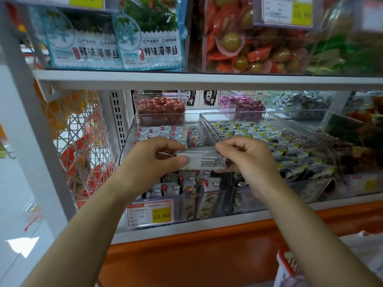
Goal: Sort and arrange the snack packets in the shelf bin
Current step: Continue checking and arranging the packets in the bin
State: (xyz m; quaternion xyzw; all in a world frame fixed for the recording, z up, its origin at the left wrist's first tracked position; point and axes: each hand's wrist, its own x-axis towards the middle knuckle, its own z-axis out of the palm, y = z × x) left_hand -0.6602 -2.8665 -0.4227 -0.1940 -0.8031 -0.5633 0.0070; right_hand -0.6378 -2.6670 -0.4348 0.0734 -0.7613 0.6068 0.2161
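Two bare hands hold a white snack packet (pixel 202 161) level above a clear shelf bin (pixel 132 141) on a shop shelf. The left hand (pixel 153 158) pinches the packet's left end, fingers closed on it; the right hand (pixel 246 156) grips the right end between thumb and curled fingers. Below, the bin holds more white packets with red and cloud prints (pixel 165 188). A price label (pixel 150 213) with a yellow tag sits on the bin's front. A neighbouring bin (pixel 323 141) to the right holds black-and-white packets.
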